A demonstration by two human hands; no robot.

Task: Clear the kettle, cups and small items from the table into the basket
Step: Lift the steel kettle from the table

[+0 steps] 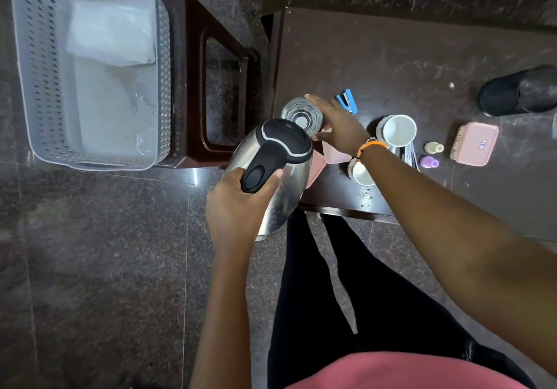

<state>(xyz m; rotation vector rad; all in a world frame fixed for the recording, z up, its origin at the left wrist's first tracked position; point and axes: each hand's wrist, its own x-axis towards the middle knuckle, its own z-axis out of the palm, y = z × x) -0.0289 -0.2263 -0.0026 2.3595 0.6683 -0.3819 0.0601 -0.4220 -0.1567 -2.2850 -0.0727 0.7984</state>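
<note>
Left hand (238,199) grips the kettle (271,174) by its handle, lifted off the surface (376,57); right hand (337,123) wraps the glass (301,114). Cups (398,129) wait. Next, probably: carry both left to the basket (39,87).

Basket (90,87) left, table (391,66) right.
A stool (211,87) stands between them; cups (398,129) sit on the table.

head camera, looking steeply down, close
</note>
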